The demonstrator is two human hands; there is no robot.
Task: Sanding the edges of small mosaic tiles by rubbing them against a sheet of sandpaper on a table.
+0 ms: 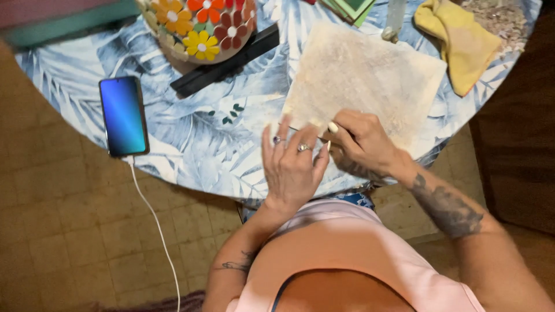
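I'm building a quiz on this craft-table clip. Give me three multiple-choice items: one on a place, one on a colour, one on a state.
1. Where does the phone lie?
A. left of the hands
B. on the yellow cloth
C. on the floor

2. What colour is the cloth?
A. red
B. yellow
C. black

3. What is the left hand doing?
A. gripping the phone
B. resting flat, fingers spread, at the edge of the pale sheet
C. hanging off the table

Answers:
1 A, it sits at the table's left edge with a cable plugged in.
2 B, it is plainly yellow.
3 B, the palm is down beside the right hand.
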